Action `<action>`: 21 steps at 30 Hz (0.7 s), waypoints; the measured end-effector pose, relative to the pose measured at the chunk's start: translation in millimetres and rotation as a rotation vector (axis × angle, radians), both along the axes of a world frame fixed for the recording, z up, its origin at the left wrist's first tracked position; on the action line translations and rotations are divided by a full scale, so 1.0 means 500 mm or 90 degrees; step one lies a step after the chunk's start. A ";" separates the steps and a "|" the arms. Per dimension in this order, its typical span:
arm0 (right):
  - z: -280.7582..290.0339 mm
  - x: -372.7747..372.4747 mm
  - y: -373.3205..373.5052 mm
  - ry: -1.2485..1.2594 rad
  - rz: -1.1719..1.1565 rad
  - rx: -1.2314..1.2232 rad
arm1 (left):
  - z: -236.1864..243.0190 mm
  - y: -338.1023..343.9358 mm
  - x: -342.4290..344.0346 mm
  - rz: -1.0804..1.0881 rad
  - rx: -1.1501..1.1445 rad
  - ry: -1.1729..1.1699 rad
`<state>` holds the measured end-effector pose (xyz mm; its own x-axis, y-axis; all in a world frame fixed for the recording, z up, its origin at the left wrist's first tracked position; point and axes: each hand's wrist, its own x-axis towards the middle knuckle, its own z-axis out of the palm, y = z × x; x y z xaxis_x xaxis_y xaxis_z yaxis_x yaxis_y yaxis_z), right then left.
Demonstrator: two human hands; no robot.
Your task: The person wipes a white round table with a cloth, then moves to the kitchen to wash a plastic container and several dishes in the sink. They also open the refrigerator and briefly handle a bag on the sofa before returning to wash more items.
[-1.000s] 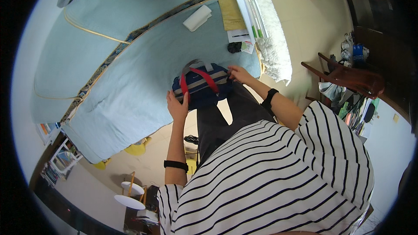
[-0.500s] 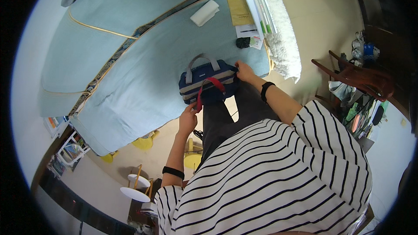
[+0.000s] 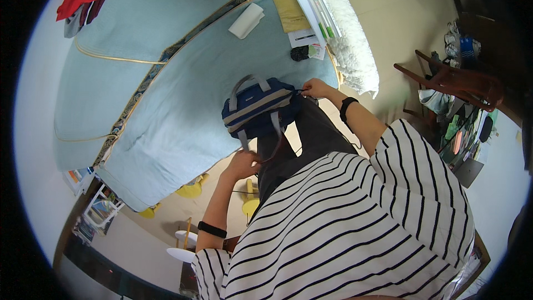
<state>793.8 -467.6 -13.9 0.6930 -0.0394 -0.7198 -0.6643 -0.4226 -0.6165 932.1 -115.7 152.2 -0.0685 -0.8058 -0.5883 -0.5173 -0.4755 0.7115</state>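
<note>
At the near edge of the bed (image 3: 166,111), a navy bag (image 3: 260,108) with grey straps is held. Its right end is pinched by the right hand (image 3: 315,88), seemingly at a zipper; a strap is clenched in the left hand (image 3: 243,162). Its long axis runs left-right along the bed edge, top facing up. Zipping appears underway; steady counter-tension is called for.

A small pale rectangular label (image 3: 256,100) sits on the side of the navy bag, left of where the right hand pinches the bag's end. Beyond that grip, on the blue cover, lies a white printed sheet (image 3: 303,38) with a small printed card (image 3: 317,51) beside it. Farther up and left rests a white oblong packet (image 3: 246,20). No screens or signs can be made out
</note>
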 end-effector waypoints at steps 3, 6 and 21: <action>0.015 -0.006 -0.012 0.061 -0.157 0.153 | -0.018 -0.017 0.019 0.126 0.120 -0.109; 0.023 -0.010 -0.009 0.096 -0.277 0.239 | -0.043 -0.128 0.022 0.373 -0.197 -0.189; 0.014 -0.055 0.011 0.150 -0.474 0.431 | -0.255 -0.470 -0.070 -0.083 -0.172 -0.286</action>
